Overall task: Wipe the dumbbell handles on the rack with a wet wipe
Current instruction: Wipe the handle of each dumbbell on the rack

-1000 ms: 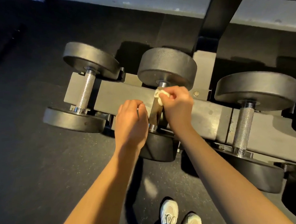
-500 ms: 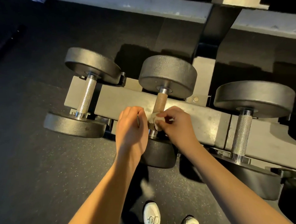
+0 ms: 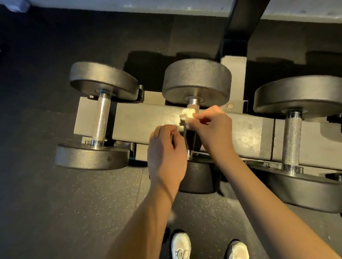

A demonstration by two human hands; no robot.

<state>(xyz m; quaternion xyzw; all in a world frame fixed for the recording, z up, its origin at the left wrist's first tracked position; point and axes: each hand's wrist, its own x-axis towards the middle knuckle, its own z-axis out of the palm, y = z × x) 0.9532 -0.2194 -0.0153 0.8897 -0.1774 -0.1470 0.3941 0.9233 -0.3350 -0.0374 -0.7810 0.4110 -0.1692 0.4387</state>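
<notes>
The right hand (image 3: pixel 210 128) pinches a crumpled wet wipe (image 3: pixel 187 115) against the twelve o'clock end of the middle dumbbell handle (image 3: pixel 190 138), just below the far weight head. The left hand (image 3: pixel 167 154) sits at the handle's nine o'clock over the rack (image 3: pixel 146 120), its fingers curled; whether it holds anything cannot be told. Two more dumbbells lie at nine o'clock (image 3: pixel 101 118) and three o'clock (image 3: pixel 292 140).

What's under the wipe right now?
The middle dumbbell's handle, near its far end. The right hand pinches the wipe against it; the metal directly beneath is covered.
</notes>
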